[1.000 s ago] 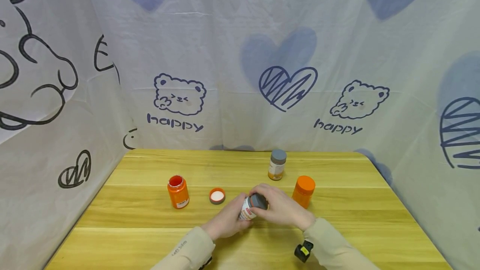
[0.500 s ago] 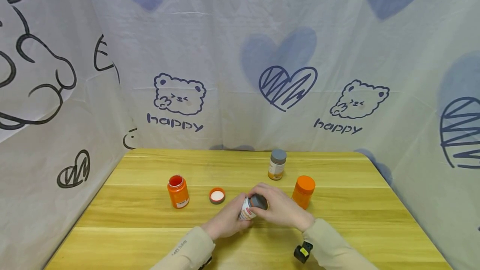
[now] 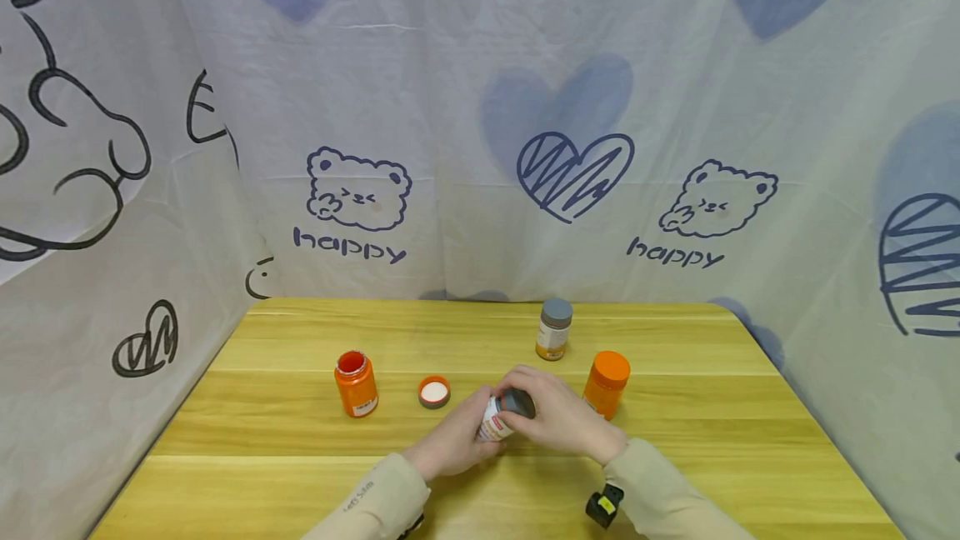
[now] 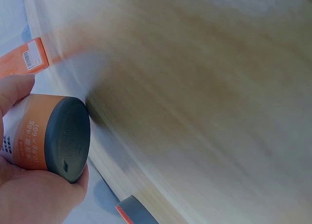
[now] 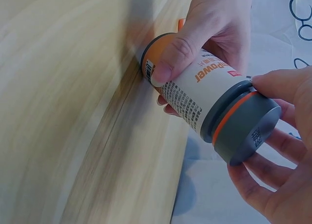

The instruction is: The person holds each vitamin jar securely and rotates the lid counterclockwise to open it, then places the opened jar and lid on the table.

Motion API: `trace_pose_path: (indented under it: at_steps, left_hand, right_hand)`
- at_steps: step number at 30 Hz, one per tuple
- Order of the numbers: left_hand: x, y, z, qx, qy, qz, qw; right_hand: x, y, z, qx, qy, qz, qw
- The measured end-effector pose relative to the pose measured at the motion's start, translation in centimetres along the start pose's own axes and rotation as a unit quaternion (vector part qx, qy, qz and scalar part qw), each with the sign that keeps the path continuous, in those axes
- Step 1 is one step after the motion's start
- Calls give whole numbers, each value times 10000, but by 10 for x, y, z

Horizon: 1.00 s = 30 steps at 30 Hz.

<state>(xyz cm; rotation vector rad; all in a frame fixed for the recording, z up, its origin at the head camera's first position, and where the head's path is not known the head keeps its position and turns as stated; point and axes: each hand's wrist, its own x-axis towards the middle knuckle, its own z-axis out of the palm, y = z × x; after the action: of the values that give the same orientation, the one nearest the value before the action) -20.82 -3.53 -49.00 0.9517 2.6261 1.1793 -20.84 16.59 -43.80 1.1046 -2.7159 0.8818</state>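
Observation:
A white and orange supplement bottle (image 3: 492, 423) with a dark grey cap (image 5: 248, 129) is tilted above the table at front centre. My left hand (image 3: 450, 442) wraps round its body, the thumb lying along the label in the right wrist view. With thumb and fingertips my right hand (image 3: 558, 413) grips the cap's rim. Between the cap and the bottle's dark neck an orange band shows. The dark base of this bottle (image 4: 68, 139) faces the left wrist camera. Left of my hands, a loose grey and orange cap (image 3: 434, 392) lies with its white inside up.
An uncapped orange bottle (image 3: 356, 386) stands at left on the wooden table (image 3: 285, 457). Behind my right hand stand a grey-capped bottle (image 3: 554, 330) and an orange jar (image 3: 606, 386) with its lid on. A printed cloth (image 3: 465, 107) hangs behind the table and at both sides.
Both hands stay on the bottle and its cap in nearly the same place. My right wrist has shifted very slightly; the things on the table have not moved.

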Motion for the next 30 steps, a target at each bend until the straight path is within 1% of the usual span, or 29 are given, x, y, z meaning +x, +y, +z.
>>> trace_pose_path:
  at_steps: [9, 15, 18, 25, 30]
  left_hand:
    - [0, 0, 0, -70, -24, -17, 10000]
    - [0, 0, 1, -5, -6, 33, 10000]
    - [0, 0, 1, -12, -18, 34, 10000]
    - [0, -1, 2, -26, 12, 44, 10000]
    - [1, 0, 2, -38, 13, 30, 10000]
  right_hand:
    - [2, -1, 2, 139, 153, 96, 9997]
    - [5, 1, 4, 464, 320, 217, 9982]
    - [6, 1, 4, 555, 373, 347, 9972]
    - [7, 1, 7, 402, 429, 747, 9955]
    - [7, 2, 9, 330, 522, 936, 9937]
